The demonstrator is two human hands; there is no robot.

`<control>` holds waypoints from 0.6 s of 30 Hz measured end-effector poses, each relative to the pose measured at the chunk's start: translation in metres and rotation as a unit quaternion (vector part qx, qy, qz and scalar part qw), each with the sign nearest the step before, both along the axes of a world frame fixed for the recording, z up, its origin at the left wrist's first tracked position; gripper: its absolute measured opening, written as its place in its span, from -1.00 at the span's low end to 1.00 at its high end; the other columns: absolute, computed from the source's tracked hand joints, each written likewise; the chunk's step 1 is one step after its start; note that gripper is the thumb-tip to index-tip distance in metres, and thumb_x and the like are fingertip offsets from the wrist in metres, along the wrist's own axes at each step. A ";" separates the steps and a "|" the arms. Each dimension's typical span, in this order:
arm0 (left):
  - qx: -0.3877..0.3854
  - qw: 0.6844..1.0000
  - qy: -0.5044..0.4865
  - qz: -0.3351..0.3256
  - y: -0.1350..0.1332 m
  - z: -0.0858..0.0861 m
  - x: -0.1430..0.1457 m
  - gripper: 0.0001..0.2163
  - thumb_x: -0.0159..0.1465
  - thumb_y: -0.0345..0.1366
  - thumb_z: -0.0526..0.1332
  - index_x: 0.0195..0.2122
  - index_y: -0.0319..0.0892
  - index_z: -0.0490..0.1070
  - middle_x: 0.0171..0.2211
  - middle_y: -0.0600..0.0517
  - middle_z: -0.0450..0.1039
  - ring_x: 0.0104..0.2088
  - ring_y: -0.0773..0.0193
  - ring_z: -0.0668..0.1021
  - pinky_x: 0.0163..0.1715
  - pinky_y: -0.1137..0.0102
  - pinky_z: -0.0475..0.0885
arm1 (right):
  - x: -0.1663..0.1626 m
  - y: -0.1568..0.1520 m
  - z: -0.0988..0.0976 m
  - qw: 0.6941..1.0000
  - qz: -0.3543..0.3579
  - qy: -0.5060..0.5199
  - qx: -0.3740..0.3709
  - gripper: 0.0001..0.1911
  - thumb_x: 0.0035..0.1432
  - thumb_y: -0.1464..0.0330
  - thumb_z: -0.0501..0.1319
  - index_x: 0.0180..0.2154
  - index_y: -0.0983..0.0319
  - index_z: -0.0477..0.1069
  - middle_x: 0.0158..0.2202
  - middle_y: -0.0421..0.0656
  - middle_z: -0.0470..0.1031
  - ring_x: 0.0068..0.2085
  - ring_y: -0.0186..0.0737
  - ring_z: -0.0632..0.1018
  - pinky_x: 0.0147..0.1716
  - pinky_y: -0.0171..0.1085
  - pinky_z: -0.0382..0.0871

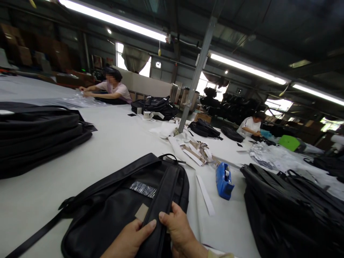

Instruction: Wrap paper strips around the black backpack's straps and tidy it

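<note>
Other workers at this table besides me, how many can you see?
2. One person leans over clear plastic at the far left of the white table; another person bends over at the far right. Bag piles may hide more.

Two hands show at the bottom edge, the left hand (131,238) and the right hand (178,229), both on one black bag (113,208). One stack of bags (37,132) lies at left and one heap of bags (290,208) at right; how many each holds cannot be told. One blue tape dispenser (224,180) lies between. Two other people show: one person (111,89) far left, one worker (251,125) far right. Three lit ceiling lamps run overhead.
</note>
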State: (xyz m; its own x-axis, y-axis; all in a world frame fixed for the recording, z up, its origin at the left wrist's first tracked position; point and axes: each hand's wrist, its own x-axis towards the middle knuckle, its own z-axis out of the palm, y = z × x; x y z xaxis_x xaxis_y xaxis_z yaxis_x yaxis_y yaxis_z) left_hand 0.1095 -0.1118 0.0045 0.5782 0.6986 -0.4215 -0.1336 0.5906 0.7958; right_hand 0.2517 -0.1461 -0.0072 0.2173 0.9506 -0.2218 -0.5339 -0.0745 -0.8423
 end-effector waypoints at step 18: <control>-0.068 0.996 0.036 -0.039 0.002 0.009 -0.013 -0.61 0.02 -0.05 0.49 -0.39 -0.36 0.58 -0.43 -0.25 0.62 -0.48 0.10 0.62 -0.46 0.40 0.52 | 0.049 -0.005 0.020 0.920 0.154 -0.348 -0.098 -0.75 -0.17 0.47 0.26 -0.32 0.27 0.45 -0.67 -0.40 0.28 -0.65 -0.47 0.21 -0.61 -0.39 0.04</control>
